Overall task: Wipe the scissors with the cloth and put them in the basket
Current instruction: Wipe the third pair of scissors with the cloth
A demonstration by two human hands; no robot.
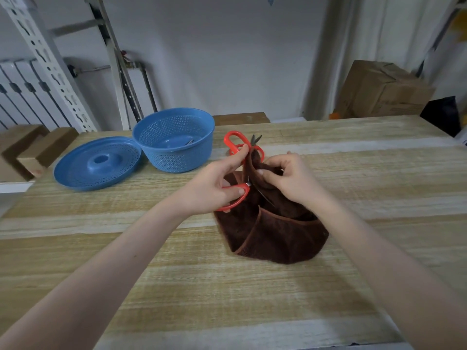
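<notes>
Wooden boards of pale, streaked grain make up the table point(227, 299) closest to you, and both your bare forearms reach across it. A dark brown cloth point(273, 236) sits bunched on the wood just ahead, its lower folds resting on the table and its upper part drawn up between your hands. Your left hand point(214, 190) grips a pair of orange-handled scissors point(240, 195), thumb pressed on the near loop and fingers curled up toward the far one. Your right hand point(290, 178) is clenched on a fold of the cloth, pinching it around the blades, so only a thin strip of metal shows below your fingers. Just beyond your hands lies a second pair of orange scissors point(236, 141) on the table, its short tips pointing away. Farther left stands a blue perforated basket point(174, 157) with something metallic inside, too small to tell. Touching its left side lies a blue lid point(97, 164), flat on the table.
</notes>
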